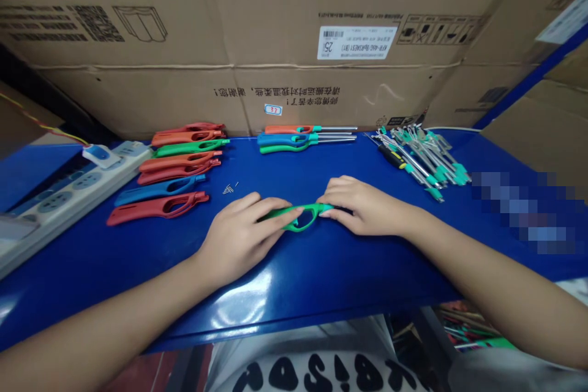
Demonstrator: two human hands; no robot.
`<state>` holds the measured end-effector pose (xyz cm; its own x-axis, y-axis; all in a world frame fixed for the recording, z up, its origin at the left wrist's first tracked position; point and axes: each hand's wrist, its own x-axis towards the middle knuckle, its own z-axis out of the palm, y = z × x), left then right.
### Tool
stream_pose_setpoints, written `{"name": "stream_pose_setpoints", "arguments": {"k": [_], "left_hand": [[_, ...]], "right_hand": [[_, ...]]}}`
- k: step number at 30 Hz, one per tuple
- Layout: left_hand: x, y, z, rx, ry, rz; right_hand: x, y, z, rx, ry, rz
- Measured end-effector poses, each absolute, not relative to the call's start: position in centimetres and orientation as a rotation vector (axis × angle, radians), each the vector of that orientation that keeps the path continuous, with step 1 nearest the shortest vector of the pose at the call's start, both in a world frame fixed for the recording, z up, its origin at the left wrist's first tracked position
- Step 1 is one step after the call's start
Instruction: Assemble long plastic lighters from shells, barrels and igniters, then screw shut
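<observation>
Between my two hands, just above the blue table, is a green lighter handle [301,220] with an oval trigger opening. My left hand [250,229] is wrapped round its left part, the thumb and fingers closed on it. At the other end, the fingertips of my right hand [361,205] pinch the narrow tip, where a teal piece shows; what else they hold is hidden. Several small metal pins [229,188] lie on the table beyond my left hand.
Red, orange, green and blue handles [158,206] are stacked at left, beside a power strip [73,196]. Lighters with metal rods [307,138] lie at the back. At right are loose metal rods with teal ends [427,159] and a black-yellow screwdriver [391,156]. Cardboard [266,24] walls the back.
</observation>
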<state>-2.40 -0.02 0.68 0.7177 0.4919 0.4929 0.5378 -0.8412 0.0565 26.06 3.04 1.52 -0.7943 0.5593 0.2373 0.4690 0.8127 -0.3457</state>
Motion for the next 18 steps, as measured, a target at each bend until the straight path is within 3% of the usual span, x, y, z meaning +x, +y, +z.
{"name": "stream_pose_setpoints", "arguments": {"k": [5,12,18], "left_hand": [[-2.33,0.01,0.35,-2.839,-0.949,-0.828],[-2.01,-0.39,-0.01,-2.944,-1.288,-0.888],[-2.13,-0.61,0.22,-2.933,-1.252,-0.819]], "right_hand": [[26.08,3.19,1.58,-0.804,-2.607,0.332],[26.35,3.12,1.84,-0.705,-2.661,-0.122],[25.89,2.99,1.32,-0.695,-2.659,-0.097]]}}
